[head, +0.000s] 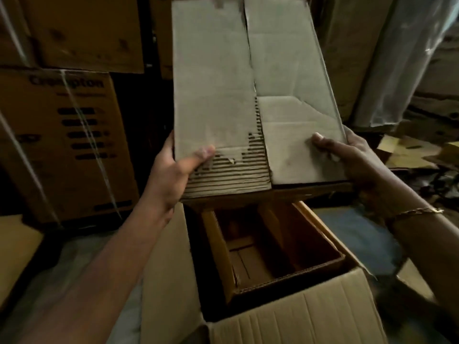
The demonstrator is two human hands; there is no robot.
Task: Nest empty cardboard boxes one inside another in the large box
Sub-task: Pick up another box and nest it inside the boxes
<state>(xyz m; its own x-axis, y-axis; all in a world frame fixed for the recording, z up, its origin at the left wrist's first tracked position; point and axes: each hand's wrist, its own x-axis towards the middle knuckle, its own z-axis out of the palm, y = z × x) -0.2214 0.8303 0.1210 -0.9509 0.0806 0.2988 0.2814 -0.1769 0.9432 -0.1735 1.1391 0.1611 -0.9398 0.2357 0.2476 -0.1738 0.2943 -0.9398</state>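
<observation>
I hold a pale, worn cardboard box (218,90) up in front of me, its flapped face towards me and its surface torn to bare ribs near the bottom. My left hand (173,167) grips its lower left edge, thumb on the face. My right hand (347,157) grips the lower right edge. Directly below stands the large box (298,316) with its flaps open. Inside it sits a smaller open brown box (293,247), and another box shows within that one.
Stacked brown cartons (67,145) with printed labels and strapping fill the left. A plastic-wrapped stack (397,58) stands at the right. Flattened cardboard scraps (409,152) lie on the floor at far right. A carton corner (17,247) sits at lower left.
</observation>
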